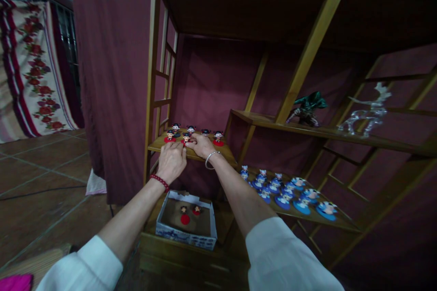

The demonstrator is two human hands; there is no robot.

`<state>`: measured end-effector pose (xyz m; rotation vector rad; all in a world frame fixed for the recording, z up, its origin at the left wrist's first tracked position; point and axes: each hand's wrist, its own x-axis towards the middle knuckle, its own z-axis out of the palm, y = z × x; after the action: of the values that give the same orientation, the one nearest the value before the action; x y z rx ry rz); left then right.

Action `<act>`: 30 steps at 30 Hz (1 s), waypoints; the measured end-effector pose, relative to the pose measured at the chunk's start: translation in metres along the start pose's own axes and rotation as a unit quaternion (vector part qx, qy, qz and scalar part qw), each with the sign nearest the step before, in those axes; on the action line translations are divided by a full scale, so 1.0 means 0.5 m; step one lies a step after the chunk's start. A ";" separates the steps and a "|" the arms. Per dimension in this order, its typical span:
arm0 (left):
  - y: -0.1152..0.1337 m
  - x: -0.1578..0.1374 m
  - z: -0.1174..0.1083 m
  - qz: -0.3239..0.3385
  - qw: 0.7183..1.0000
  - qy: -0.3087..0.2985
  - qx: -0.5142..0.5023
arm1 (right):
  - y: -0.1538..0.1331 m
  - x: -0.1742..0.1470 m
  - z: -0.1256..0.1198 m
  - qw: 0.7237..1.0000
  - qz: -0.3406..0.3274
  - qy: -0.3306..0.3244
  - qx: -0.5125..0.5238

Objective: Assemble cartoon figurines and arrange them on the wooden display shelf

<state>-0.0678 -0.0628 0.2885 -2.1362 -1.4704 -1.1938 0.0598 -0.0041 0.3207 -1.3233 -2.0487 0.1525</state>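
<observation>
On a small raised wooden shelf (157, 146), a small cartoon figurine (186, 137) with black hair and a red base stands near the front edge. My right hand (202, 146), with a silver bangle at the wrist, closes on it from the right with thumb and forefinger. From the left, my left hand (172, 161), wearing a red bead bracelet, has its curled fingers at the figurine's base; its thumb is hidden. Similar figurines stand around: a red-based figurine (170, 135) on the left, another figurine (218, 137) on the right, and several behind.
Below is an open cardboard box (214, 232) holding several red-based figurines. Rows of blue-based figurines (284, 199) fill a lower shelf at right. A clear deer ornament (367, 116) and a dark green ornament (309, 107) stand higher up. A wooden upright (310, 57) divides the unit.
</observation>
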 end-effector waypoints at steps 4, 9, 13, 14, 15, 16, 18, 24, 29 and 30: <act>0.001 0.001 -0.002 0.001 1.000 -0.002 0.006 | -0.004 -0.004 -0.003 1.000 0.000 0.005 -0.024; 0.000 0.001 0.000 0.002 1.000 0.003 0.010 | -0.011 -0.009 -0.005 0.999 0.004 0.012 -0.052; -0.002 0.001 0.004 0.001 1.000 0.007 0.015 | -0.014 -0.010 -0.007 0.996 0.008 0.013 -0.085; -0.002 0.001 0.005 0.001 1.000 0.008 0.014 | -0.014 -0.010 -0.007 0.996 0.008 0.014 -0.090; -0.002 0.001 0.006 0.000 1.000 0.010 0.013 | -0.014 -0.011 -0.007 0.996 0.007 0.015 -0.092; -0.002 0.001 0.007 -0.001 1.000 0.012 0.011 | -0.014 -0.011 -0.007 0.996 0.008 0.015 -0.092; -0.002 0.001 0.007 -0.001 1.000 0.015 0.004 | -0.013 -0.012 -0.008 0.996 0.011 0.016 -0.090; -0.001 -0.005 0.005 0.000 1.000 0.024 -0.017 | -0.010 -0.018 -0.007 0.998 0.025 0.027 -0.051; -0.001 -0.012 0.001 0.004 0.999 0.034 -0.034 | -0.012 -0.027 -0.010 0.997 0.050 0.048 -0.033; -0.002 -0.014 0.000 0.004 0.999 0.035 -0.037 | -0.012 -0.030 -0.011 0.997 0.055 0.053 -0.033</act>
<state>-0.0695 -0.0669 0.2833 -2.1231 -1.4078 -1.3243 0.0622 -0.0206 0.3203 -1.4544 -1.9075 0.0612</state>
